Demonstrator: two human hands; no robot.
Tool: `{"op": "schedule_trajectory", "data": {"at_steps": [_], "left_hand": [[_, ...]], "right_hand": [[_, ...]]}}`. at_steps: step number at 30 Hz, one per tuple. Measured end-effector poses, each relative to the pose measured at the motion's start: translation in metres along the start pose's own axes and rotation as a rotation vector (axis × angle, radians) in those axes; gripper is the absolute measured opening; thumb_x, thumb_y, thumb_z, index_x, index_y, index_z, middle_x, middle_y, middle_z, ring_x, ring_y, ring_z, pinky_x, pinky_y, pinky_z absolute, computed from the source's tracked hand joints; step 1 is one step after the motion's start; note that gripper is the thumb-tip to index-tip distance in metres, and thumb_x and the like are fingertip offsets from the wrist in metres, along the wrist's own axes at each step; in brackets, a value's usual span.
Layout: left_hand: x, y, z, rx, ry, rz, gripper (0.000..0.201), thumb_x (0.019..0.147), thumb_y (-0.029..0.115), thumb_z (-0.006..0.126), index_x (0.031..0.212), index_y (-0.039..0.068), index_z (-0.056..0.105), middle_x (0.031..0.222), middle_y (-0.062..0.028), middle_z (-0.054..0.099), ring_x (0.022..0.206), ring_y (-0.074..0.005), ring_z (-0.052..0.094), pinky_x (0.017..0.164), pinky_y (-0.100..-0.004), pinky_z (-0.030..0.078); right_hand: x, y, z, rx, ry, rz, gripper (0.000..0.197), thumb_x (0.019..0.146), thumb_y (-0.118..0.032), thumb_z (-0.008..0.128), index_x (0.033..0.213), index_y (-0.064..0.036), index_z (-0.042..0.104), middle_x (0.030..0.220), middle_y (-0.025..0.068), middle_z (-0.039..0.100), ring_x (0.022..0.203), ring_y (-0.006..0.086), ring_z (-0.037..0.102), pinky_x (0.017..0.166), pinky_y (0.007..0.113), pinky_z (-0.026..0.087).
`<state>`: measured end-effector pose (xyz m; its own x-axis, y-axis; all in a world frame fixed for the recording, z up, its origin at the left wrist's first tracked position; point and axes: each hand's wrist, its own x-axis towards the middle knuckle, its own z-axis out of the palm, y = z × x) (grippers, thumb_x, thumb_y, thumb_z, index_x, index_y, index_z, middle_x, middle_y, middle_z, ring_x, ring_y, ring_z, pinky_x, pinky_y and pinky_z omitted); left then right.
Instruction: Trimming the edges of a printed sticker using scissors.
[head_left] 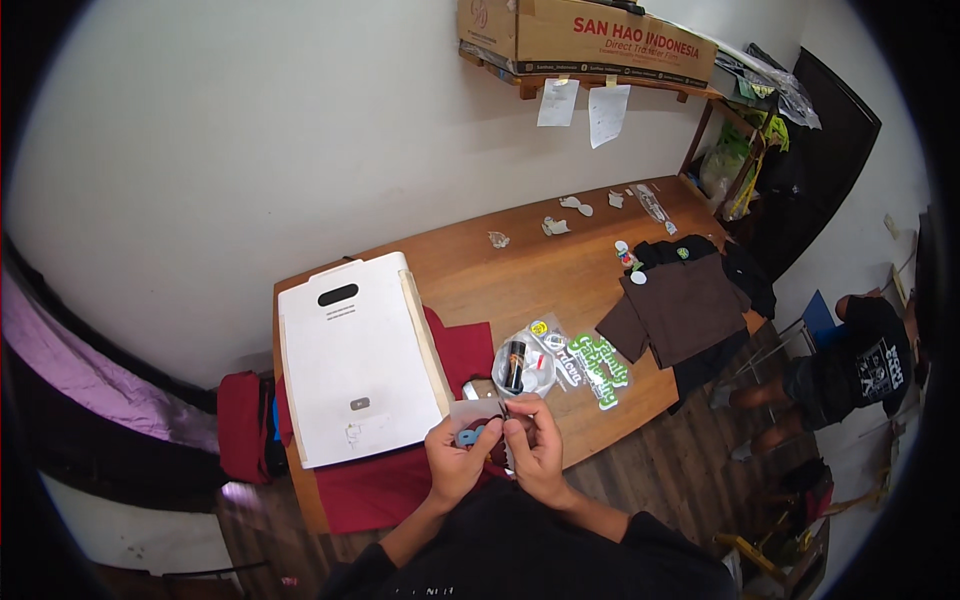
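Pinching printed sheet with left hand and right hand, probably trimming; next likely calling for steady turning.

Soft indoor light, pale wall gently lit, small glare on floor; black fisheye corners, bowed edges

White walls stand behind a brown wooden table on a wood-plank floor, with a wooden shelf far right and a dark door beside it.

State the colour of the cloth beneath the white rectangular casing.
Dark red cloth, best in head view.
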<state>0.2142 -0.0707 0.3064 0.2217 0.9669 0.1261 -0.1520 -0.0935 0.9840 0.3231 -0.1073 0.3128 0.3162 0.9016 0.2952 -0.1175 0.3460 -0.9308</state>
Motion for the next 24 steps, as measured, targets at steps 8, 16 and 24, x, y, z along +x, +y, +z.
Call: {"op": "schedule_trajectory", "data": {"at_steps": [8,16,24], "left_hand": [[0.001,0.010,0.003,-0.035,0.034,0.015,0.015,0.080,0.007,0.065,0.091,-0.002,0.063,0.076,-0.0021,0.062,0.067,-0.0054,0.053,0.059,-0.0191,0.043],[0.004,0.010,0.000,-0.028,0.039,0.037,0.015,0.080,0.008,0.065,0.091,-0.002,0.063,0.074,-0.0011,0.061,0.065,-0.0050,0.053,0.057,-0.0186,0.042],[0.003,0.006,0.000,-0.015,0.026,0.025,0.015,0.079,0.008,0.066,0.090,-0.002,0.063,0.074,-0.0013,0.062,0.066,-0.0052,0.053,0.057,-0.0188,0.043]], "right_hand": [[0.004,-0.002,0.004,0.042,-0.003,-0.003,0.019,0.088,-0.003,0.050,0.106,0.0040,0.047,0.103,0.0085,0.047,0.091,0.0106,0.052,0.076,0.021,0.043],[0.001,-0.002,0.004,0.003,-0.004,0.023,0.017,0.089,-0.004,0.051,0.104,0.0039,0.048,0.100,0.0076,0.049,0.088,0.0093,0.052,0.073,0.020,0.044],[0.002,-0.003,0.004,0.032,0.004,0.020,0.017,0.089,-0.004,0.051,0.104,0.0031,0.048,0.099,0.0067,0.048,0.085,0.0080,0.052,0.071,0.019,0.043]]}}
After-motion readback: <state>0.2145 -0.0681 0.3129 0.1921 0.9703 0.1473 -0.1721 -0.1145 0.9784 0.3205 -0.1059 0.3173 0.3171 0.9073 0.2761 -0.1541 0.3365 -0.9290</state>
